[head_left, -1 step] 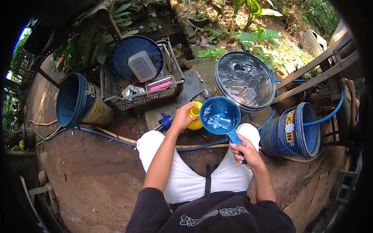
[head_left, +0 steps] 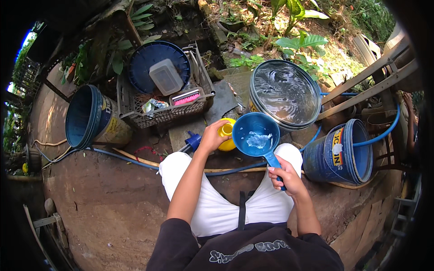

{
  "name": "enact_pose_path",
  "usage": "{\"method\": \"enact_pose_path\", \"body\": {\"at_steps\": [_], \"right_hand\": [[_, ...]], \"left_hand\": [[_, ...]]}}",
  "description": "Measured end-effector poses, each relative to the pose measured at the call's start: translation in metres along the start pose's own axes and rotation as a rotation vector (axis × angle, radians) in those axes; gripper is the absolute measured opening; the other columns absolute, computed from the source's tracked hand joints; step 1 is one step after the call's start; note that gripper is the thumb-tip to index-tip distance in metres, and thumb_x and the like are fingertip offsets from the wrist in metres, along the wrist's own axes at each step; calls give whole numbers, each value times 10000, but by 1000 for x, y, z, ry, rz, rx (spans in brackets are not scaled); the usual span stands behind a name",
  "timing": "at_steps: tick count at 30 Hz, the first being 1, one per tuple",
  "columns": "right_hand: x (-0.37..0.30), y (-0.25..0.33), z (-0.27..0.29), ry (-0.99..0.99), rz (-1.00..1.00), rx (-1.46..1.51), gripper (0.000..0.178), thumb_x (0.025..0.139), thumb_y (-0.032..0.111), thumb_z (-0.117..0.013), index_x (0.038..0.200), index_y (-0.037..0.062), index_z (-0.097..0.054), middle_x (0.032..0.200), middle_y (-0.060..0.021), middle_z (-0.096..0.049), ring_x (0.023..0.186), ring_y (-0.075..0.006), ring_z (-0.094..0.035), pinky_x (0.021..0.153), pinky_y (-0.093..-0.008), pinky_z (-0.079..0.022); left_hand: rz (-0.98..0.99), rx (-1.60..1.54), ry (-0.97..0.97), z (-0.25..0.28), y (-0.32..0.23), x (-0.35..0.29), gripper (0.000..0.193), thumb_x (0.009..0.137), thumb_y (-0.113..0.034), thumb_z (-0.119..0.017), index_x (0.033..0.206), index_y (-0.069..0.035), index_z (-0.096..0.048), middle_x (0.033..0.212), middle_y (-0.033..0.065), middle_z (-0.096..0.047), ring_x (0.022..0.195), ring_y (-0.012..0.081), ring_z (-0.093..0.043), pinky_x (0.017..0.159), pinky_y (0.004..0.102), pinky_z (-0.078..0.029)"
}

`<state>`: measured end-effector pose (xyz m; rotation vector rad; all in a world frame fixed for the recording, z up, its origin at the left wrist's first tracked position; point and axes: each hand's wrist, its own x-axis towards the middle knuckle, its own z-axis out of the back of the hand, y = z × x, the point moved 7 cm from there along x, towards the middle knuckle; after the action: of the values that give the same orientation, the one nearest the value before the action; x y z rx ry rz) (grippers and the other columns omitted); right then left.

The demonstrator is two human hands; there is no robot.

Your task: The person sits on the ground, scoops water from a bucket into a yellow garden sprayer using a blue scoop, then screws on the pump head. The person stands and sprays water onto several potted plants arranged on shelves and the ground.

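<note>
Crate [head_left: 158,118]: upper L — w/ lid [head_left: 139,70] + brush [head_left: 186,98].
L hand [head_left: 211,137]: grasping jug [head_left: 228,144] nr its mouth.
Jug: yellow, ctr, just L of dipper [head_left: 266,121].
Dipper: blue — w/ a little water [head_left: 257,139] inside.
Pail [head_left: 296,126]: beyond dipper, holding water.
R hand [head_left: 288,176]: wrapped round dipper's handle [head_left: 272,160].

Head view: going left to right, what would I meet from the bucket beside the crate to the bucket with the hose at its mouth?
Blue-mouthed bucket, grey plastic crate, left hand, yellow container, blue dipper, right hand, blue bucket with the hose.
</note>
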<state>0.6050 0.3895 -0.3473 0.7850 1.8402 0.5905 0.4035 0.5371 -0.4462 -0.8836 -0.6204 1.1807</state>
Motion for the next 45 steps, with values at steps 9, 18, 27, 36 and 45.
{"method": "enact_pose_path", "body": {"at_steps": [9, 18, 27, 36, 45], "right_hand": [[16, -8, -2, -47, 4, -18, 278, 862, 59, -488, 1137, 52, -448, 655, 2, -430, 416, -31, -337, 373, -178, -282], [18, -8, -5, -136, 13, -124, 351, 863, 60, -503, 1211, 31, -463, 646, -1, -453, 430, -41, -358, 396, -191, -301], [14, -1, -7, -152, 9, -240, 392, 871, 81, -531, 1243, 10, -431, 660, -5, -466, 453, -58, -391, 400, -219, -324], [6, 10, -12, -186, 39, -321, 319, 887, 87, -518, 1192, 14, -462, 647, 13, -456, 465, -53, -393, 407, -214, -326], [-4, 21, -12, -204, 75, -409, 307, 886, 110, -531, 1158, -20, -470, 648, 19, -471, 484, -45, -425, 423, -209, -343]], "left_hand": [[11, -52, -43, 9, 8, 5, 541, 619, -163, -796, 1117, -65, -610, 1204, 151, -574, 1117, 307, -545, 950, 361, -426], [-2, -60, -30, 5, 15, 6, 554, 614, -160, -794, 1128, -71, -609, 1204, 150, -574, 1121, 304, -543, 963, 357, -422], [-31, -57, -7, 2, 2, 8, 513, 626, -98, -741, 1124, -90, -619, 1192, 129, -585, 1106, 293, -553, 961, 351, -425], [-42, -64, 20, 1, 1, 7, 509, 623, -123, -761, 1112, -94, -626, 1175, 110, -597, 1082, 288, -567, 944, 348, -435], [-39, -47, 22, -5, 3, 9, 520, 611, -161, -791, 1100, -90, -628, 1172, 124, -595, 1095, 294, -556, 947, 361, -428]]}}
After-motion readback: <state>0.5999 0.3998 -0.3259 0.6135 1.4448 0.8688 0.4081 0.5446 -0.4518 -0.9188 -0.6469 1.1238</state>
